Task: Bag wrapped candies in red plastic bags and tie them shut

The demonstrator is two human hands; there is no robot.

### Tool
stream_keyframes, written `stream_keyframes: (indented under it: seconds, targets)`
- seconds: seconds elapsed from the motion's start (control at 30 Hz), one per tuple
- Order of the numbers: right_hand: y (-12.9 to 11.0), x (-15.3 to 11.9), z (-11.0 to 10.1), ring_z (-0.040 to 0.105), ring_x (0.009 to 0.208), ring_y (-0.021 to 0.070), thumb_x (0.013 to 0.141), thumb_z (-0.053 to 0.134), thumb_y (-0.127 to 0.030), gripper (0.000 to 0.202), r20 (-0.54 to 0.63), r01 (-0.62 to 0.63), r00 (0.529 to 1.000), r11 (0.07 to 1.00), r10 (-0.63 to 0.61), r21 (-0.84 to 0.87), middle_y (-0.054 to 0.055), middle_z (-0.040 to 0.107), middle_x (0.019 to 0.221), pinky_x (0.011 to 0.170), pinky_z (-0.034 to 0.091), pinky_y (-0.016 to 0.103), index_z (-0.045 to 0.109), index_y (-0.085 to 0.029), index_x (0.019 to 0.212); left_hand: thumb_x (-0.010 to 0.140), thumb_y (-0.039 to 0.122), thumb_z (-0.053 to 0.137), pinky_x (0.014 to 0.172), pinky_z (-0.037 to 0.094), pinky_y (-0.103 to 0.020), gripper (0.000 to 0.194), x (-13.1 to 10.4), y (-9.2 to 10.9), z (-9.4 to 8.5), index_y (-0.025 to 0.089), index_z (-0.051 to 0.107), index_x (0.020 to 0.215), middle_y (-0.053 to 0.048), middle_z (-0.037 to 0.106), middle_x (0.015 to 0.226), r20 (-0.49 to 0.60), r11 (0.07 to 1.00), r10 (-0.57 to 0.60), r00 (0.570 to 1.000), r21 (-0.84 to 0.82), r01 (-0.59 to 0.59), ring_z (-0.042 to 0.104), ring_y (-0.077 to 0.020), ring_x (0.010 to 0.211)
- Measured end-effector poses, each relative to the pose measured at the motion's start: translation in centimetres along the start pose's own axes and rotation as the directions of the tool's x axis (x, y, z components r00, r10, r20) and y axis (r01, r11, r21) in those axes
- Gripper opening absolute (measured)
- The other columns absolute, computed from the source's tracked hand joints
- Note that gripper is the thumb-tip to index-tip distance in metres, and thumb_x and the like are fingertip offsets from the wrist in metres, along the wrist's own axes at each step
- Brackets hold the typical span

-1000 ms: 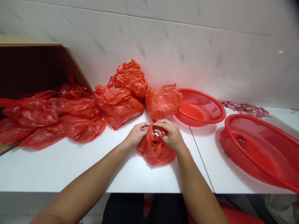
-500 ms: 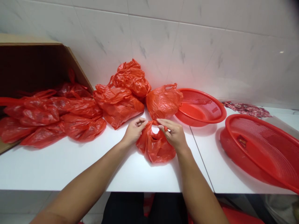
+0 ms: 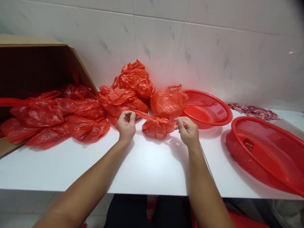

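Observation:
A small red plastic bag (image 3: 158,128) hangs between my two hands, drawn together at its top with its two handles pulled out sideways. My left hand (image 3: 126,125) pinches the left handle, which is stretched long. The right handle is gripped by my right hand (image 3: 187,129), close to the bag's body. What the bag holds cannot be made out. Just behind it stands a fuller red bag (image 3: 168,102), and another red bag (image 3: 118,103) lies behind my left hand.
On the left, several red bags (image 3: 86,128) spill from a cardboard box (image 3: 82,69). A red basket (image 3: 206,123) sits behind my right hand. Farther right are a larger basket (image 3: 256,167) with a small item inside and a pile of small wrapped pieces (image 3: 255,111) by the wall.
My hands have moved apart, pulling the bag's handles outward. The bag's top has drawn tight and its body has risen and become more compact.

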State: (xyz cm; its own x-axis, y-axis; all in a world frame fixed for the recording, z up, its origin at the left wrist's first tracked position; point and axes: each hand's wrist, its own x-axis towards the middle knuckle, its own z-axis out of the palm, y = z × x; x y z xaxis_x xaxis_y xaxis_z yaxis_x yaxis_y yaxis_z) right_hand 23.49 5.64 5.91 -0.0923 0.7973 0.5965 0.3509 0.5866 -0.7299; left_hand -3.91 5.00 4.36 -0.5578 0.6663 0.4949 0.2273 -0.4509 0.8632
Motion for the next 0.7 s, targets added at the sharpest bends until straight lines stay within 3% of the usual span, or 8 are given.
stream_keyframes:
  seconds: [0.1,0.2,0.23,0.33,0.4,0.53,0.6,0.7]
  targets:
    - [-0.2,-0.4,1.0,0.067,0.117,0.0282,0.092,0.075,-0.047,0.025,0.14,0.009,0.99,0.999,-0.016,0.051,0.011,0.07,0.125,0.089,0.058,0.039,0.07,-0.023,0.101,0.09,0.037,0.076,0.085,0.054,-0.029,0.019,-1.7,0.7,0.7,0.021,0.067,0.093,-0.002,0.069,0.09,0.095,1.0,-0.013,0.995,-0.01,0.014,0.066,-0.0173,0.085]
    - [-0.1,-1.3,2.8,0.066,0.119,0.0293,0.071,0.093,-0.041,0.088,0.346,0.002,0.938,0.998,0.017,-0.055,0.013,0.062,0.143,0.097,0.057,0.043,0.054,-0.03,0.149,0.092,0.037,0.075,0.089,0.053,-0.031,0.018,-3.7,1.2,1.0,0.022,0.067,0.097,-0.004,0.068,0.096,0.238,0.999,0.015,0.971,-0.04,-0.006,0.066,-0.0192,0.09]
    - [0.0,-1.7,3.4,0.068,0.112,0.0278,0.07,0.094,-0.036,0.092,0.414,-0.001,0.909,0.994,0.048,-0.113,0.013,0.06,0.145,0.094,0.057,0.041,0.052,-0.032,0.152,0.092,0.036,0.074,0.091,0.053,-0.033,0.02,-4.4,1.3,1.0,0.023,0.066,0.104,-0.005,0.068,0.101,0.304,0.997,0.042,0.952,-0.067,-0.023,0.066,-0.0201,0.093]
    - [0.4,-2.2,4.5,0.069,0.091,0.0218,0.077,0.079,-0.019,0.049,0.499,-0.002,0.858,0.973,0.121,-0.232,0.01,0.07,0.124,0.078,0.055,0.033,0.072,-0.028,0.125,0.087,0.032,0.079,0.102,0.052,-0.04,0.056,-5.7,1.1,0.9,0.027,0.052,0.136,-0.008,0.064,0.119,0.488,0.983,0.182,0.854,-0.124,-0.138,0.065,-0.024,0.107]
    - [0.4,-1.9,4.5,0.067,0.083,0.0205,0.079,0.066,-0.01,0.028,0.466,-0.025,0.875,0.974,0.131,-0.226,0.006,0.073,0.1,0.074,0.051,0.03,0.074,-0.023,0.102,0.077,0.033,0.089,0.111,0.047,-0.048,0.087,-5.9,0.8,0.8,0.027,0.041,0.149,-0.013,0.059,0.131,0.546,0.963,0.256,0.797,-0.074,-0.259,0.061,-0.0296,0.12]
    - [-0.3,-1.2,3.8,0.065,0.08,0.0199,0.075,0.054,-0.008,0.026,0.383,-0.074,0.92,0.997,0.079,-0.03,0.002,0.074,0.089,0.075,0.048,0.028,0.067,-0.022,0.092,0.049,0.048,0.104,0.126,0.03,-0.062,0.132,-5.3,0.4,0.7,0.024,0.036,0.16,-0.021,0.039,0.159,0.608,0.937,0.212,0.765,0.095,-0.335,0.036,-0.0446,0.15]
    - [-0.9,-1.3,3.8,0.064,0.078,0.0189,0.073,0.052,-0.01,0.023,0.426,-0.087,0.904,0.989,0.03,0.117,0.0,0.071,0.086,0.075,0.047,0.028,0.065,-0.022,0.089,0.046,0.046,0.105,0.127,0.028,-0.062,0.139,-5.1,0.6,0.7,0.027,0.033,0.164,-0.02,0.032,0.167,0.663,0.95,0.146,0.734,0.112,-0.291,0.031,-0.0458,0.155]
    - [-1.6,-1.7,4.5,0.059,0.073,0.0177,0.071,0.051,-0.013,0.014,0.52,-0.13,0.854,0.96,-0.018,0.247,-0.002,0.065,0.079,0.072,0.046,0.028,0.059,-0.022,0.079,0.06,0.028,0.097,0.123,0.039,-0.053,0.114,-5.2,1.4,0.5,0.032,0.043,0.161,-0.012,0.049,0.162,0.752,0.976,0.067,0.655,0.086,-0.199,0.05,-0.0392,0.146]
